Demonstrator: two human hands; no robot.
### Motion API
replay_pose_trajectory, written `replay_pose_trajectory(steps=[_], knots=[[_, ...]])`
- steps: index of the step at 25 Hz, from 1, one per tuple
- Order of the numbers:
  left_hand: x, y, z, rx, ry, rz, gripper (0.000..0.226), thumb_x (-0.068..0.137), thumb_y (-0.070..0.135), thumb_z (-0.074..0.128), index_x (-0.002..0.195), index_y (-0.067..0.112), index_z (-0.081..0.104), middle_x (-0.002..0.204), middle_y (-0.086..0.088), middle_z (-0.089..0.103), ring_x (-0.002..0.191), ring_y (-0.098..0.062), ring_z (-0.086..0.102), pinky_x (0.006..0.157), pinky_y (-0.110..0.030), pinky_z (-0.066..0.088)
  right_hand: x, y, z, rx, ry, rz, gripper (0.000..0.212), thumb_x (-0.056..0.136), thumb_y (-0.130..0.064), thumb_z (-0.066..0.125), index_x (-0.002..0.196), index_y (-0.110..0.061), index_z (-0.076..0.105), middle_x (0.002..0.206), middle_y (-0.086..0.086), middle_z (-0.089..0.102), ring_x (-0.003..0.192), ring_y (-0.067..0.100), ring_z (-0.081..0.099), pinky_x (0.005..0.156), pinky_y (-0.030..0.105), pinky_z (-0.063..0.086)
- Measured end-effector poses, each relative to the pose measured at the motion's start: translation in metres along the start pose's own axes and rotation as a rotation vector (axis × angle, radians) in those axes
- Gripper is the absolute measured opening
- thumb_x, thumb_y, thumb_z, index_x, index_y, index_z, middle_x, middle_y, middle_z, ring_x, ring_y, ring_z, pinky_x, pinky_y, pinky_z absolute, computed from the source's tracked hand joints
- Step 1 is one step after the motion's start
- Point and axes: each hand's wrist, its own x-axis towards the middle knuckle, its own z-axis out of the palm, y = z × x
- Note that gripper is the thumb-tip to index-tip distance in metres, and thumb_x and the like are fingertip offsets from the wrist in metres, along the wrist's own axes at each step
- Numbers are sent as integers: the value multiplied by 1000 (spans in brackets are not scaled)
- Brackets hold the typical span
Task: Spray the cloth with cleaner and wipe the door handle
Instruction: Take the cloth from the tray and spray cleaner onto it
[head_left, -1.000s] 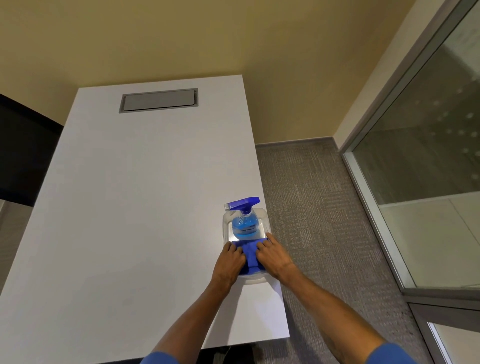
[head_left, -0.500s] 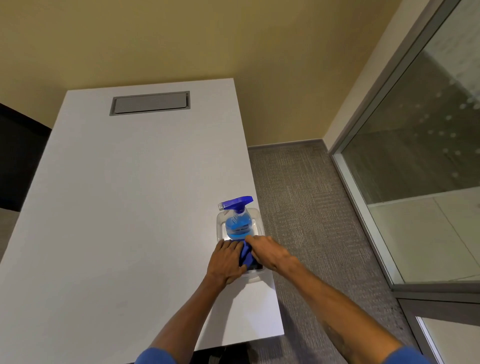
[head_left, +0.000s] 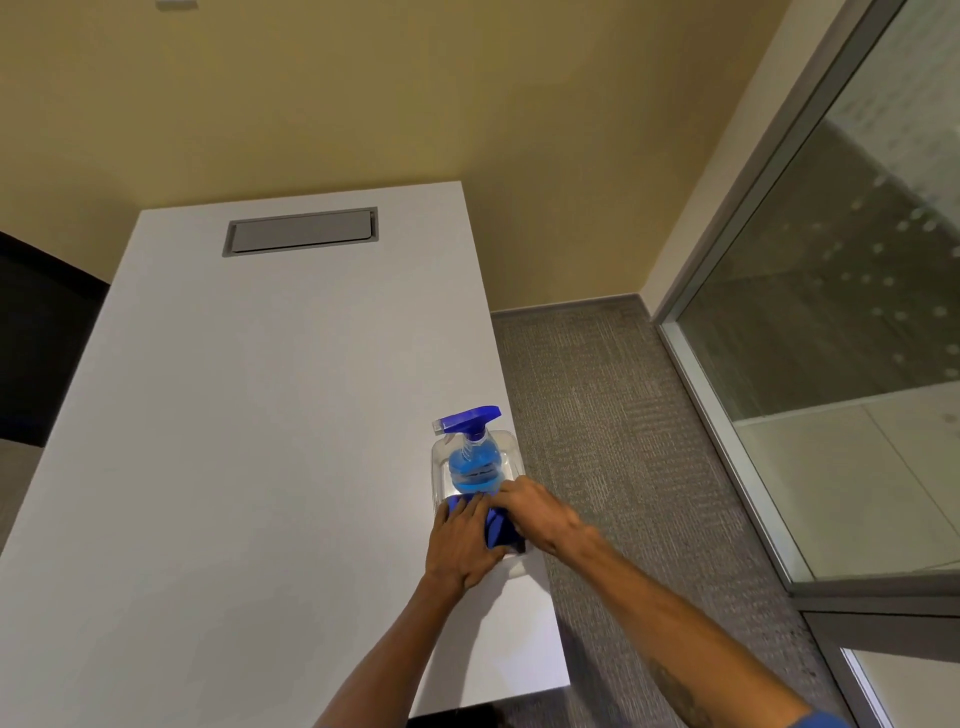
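Observation:
A clear spray bottle (head_left: 474, 462) of blue cleaner with a blue trigger head stands upright in a clear plastic tray (head_left: 511, 447) near the white table's right edge. A blue cloth (head_left: 500, 530) lies bunched in the tray's near end, just in front of the bottle. My left hand (head_left: 462, 545) presses on the cloth's left side and my right hand (head_left: 535, 514) closes over its right side, fingers reaching toward the bottle's base. Most of the cloth is hidden under both hands. No door handle is in view.
The white table (head_left: 249, 415) has a grey cable hatch (head_left: 301, 231) at its far end. Grey carpet (head_left: 613, 415) runs along the right, bounded by a glass wall with a metal frame (head_left: 727, 452). A yellow wall stands behind; a dark panel is at the left.
Both hands have drawn closer together over the cloth, bunching it. The right hand slid left toward the bottle's base. The view has tilted slightly upward.

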Motion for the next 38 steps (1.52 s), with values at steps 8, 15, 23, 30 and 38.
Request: replay_pose_trajectory(steps=[8,15,23,30,38], knots=[[-14,-8,-32,-194,15,33,55,105,32,56,155,16,41,151,-6,56,135,-22,55,116,-29,40,-18,7,-29,355,56,56,10,101,-12,47,108,-16,53,107,11,67,93,24,64,82,40,58],[-44,-16,-94,-295,28,97,33,105,30,57,135,22,66,112,4,78,92,-2,70,93,-22,56,-55,5,-62,533,134,-18,5,100,-27,58,103,-30,60,92,-2,70,81,13,70,76,24,58],[-78,45,-200,-296,32,252,28,104,29,58,130,34,69,117,10,76,98,5,67,83,-6,53,-117,-25,-136,708,226,-107,26,95,-33,68,118,-22,73,104,-4,74,95,6,67,83,21,52],[-137,119,-292,-715,160,464,27,87,43,75,112,54,74,110,17,79,107,-13,73,78,-18,60,-186,-75,-210,1064,464,-303,34,88,-50,70,106,-22,73,95,-3,74,84,10,66,70,18,52],[-131,148,-235,-1794,-225,467,117,53,86,78,144,16,56,139,-14,64,121,-39,60,99,-53,51,-214,-117,-248,1490,461,-343,24,85,-37,79,95,-16,72,90,6,72,78,17,67,66,24,55]])
